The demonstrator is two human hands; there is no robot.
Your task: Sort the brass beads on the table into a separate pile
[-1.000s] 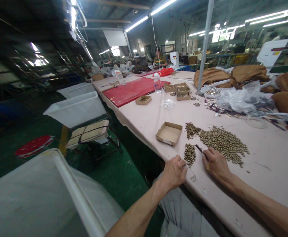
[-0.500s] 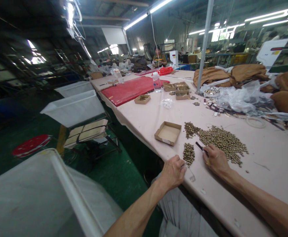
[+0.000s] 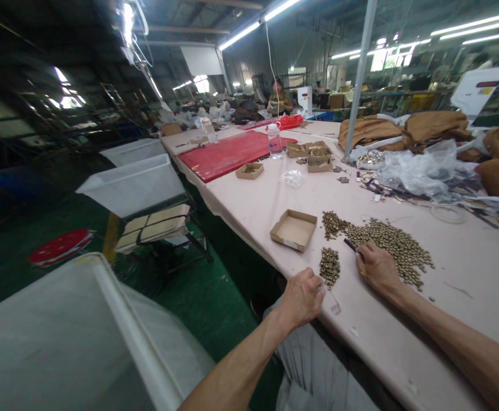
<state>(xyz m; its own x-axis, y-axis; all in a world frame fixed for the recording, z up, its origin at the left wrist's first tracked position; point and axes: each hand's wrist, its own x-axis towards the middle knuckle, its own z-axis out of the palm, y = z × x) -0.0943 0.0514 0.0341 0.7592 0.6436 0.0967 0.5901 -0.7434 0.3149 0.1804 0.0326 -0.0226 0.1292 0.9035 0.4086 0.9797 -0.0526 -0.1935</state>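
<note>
My right hand (image 3: 377,266) rests on the pink table (image 3: 253,211), fingers closed around a thin dark tool (image 3: 350,245) whose tip reaches the edge of a large heap of small brass pieces (image 3: 397,246). My left hand (image 3: 303,295) sits at the table's near edge with fingers curled, just below a small separate pile of brass pieces (image 3: 330,265); a small clear bag (image 3: 334,304) lies by its fingertips. An empty shallow cardboard box (image 3: 293,229) lies beyond the small pile.
A red mat (image 3: 228,155), a water bottle (image 3: 274,141) and more small boxes (image 3: 313,157) lie farther up the table. Clear plastic bags (image 3: 425,168) and brown garments (image 3: 429,127) sit at right. White bins (image 3: 133,185) stand left on the green floor. A person (image 3: 278,100) sits far back.
My right hand has slid a little up and away with the tool toward the large heap. The left hand has stayed put. The view has shifted slightly.
</note>
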